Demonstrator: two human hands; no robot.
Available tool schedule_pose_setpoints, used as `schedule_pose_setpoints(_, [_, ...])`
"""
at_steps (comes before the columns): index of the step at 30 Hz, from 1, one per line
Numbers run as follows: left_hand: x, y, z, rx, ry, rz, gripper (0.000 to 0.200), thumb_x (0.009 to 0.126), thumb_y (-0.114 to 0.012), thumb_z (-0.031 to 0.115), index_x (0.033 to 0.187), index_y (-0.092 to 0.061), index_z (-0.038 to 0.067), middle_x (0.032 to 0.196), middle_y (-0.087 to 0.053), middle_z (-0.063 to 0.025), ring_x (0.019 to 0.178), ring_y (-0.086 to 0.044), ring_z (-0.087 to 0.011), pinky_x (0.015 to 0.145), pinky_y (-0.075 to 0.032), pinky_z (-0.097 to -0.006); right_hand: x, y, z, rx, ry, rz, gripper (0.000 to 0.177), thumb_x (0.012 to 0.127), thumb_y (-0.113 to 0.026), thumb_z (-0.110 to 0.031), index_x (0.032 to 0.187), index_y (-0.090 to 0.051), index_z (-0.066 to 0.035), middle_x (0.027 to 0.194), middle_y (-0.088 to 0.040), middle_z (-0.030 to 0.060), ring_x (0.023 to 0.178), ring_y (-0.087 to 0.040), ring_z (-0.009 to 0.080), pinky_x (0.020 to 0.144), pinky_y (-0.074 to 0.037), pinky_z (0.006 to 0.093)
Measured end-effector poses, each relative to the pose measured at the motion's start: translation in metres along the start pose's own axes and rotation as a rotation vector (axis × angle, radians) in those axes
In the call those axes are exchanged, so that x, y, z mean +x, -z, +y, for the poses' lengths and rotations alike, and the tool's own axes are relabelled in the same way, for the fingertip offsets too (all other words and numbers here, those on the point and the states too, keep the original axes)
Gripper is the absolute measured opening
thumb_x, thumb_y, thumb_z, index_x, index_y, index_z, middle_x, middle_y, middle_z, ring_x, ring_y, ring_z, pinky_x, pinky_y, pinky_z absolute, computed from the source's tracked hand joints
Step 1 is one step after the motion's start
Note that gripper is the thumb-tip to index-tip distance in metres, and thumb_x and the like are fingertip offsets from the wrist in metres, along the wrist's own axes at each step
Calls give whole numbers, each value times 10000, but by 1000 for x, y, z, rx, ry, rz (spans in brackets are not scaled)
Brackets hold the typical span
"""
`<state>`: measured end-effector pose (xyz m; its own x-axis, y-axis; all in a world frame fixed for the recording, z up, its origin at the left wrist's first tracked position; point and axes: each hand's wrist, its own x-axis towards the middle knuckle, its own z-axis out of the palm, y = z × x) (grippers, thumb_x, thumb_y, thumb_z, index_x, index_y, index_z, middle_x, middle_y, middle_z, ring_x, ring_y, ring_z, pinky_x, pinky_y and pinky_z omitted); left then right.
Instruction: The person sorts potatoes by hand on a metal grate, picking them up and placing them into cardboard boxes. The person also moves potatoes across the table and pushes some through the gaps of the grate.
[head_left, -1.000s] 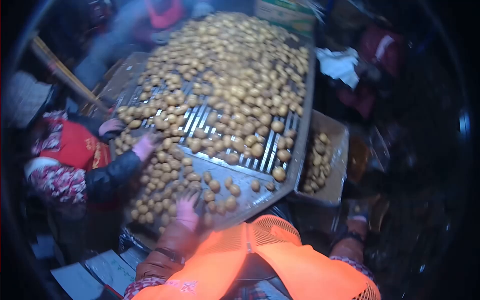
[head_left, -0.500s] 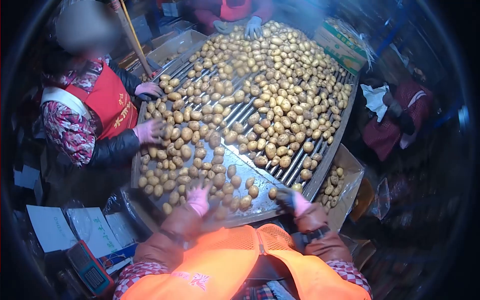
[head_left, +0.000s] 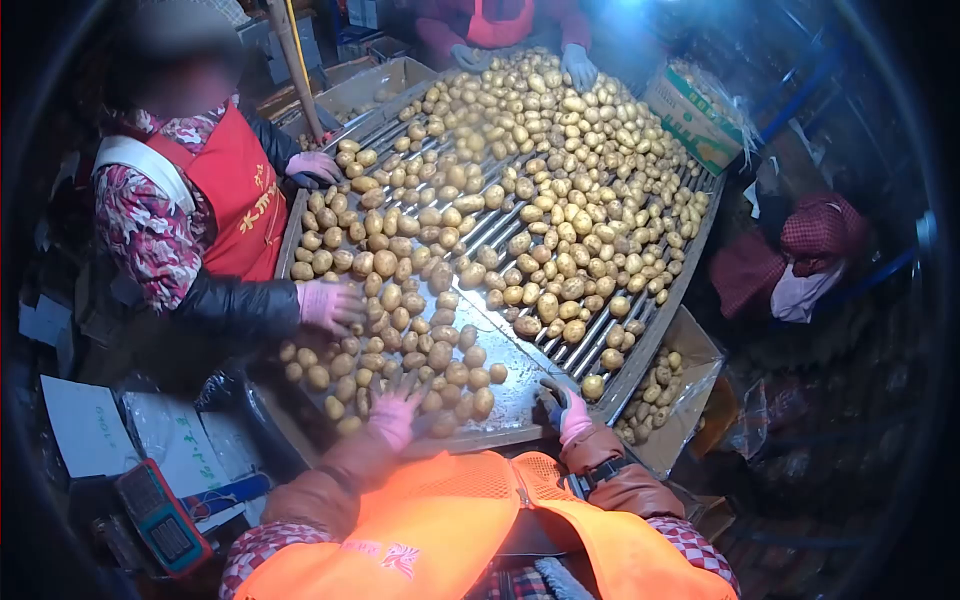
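Note:
Many potatoes (head_left: 570, 190) lie over a sorting table (head_left: 510, 365) with metal rollers and a flat metal plate at its near end. My left hand (head_left: 397, 408), in a pink and grey glove, rests with fingers spread on potatoes at the near left of the plate. On the plate's near right part is my right hand (head_left: 563, 405), gloved in dark and pink, its fingers apart and nothing seen in it. A single potato (head_left: 592, 387) lies just right of it, at the table's edge.
A co-worker in a red apron (head_left: 240, 200) stands at the left, gloved hands at the potatoes. Another co-worker's hands (head_left: 578, 68) are at the far end. Potato-filled cartons (head_left: 690, 395) flank the table. A person (head_left: 800, 250) is at the right. A scale (head_left: 165, 520) sits lower left.
My right hand has moved slightly left, and the potato beside it now lies to its right. The left co-worker's near hand has shifted right and nearer. The view has shifted slightly.

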<state>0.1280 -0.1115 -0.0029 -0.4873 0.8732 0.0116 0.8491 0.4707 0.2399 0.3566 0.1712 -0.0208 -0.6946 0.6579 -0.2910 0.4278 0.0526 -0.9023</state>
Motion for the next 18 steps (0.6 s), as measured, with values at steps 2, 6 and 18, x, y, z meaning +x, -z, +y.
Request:
schedule_pose_setpoints(2, [0,-4,-2,44,-4,-5,708,821,-585,564,1453,-423,290,1465,-415,-108,1382,-342,-357,1100,-136,-647,-3,-1,7,-3,-14,-9,368,881,-630,-38,1248,-608,-31,1045,-667,94,906,-621,147,805,-499,271])
schedule_pose_setpoints(6, [-1,-2,-2,17,-7,29,694,833,-566,570,1454,-422,294,1472,-411,-107,1386,-337,-358,1104,-126,-649,3,-9,7,-30,-30,10,339,877,-609,25,1211,-634,-30,1025,-662,80,899,-610,138,788,-493,268])
schedule_pose_setpoints(18, [12,-32,-20,282,45,-65,700,831,-550,571,1466,-386,328,1495,-397,-62,1390,-344,-312,1108,-164,-639,10,-14,2,-442,324,196,239,857,-703,-197,1064,-709,-76,926,-714,128,848,-676,214,795,-528,318])
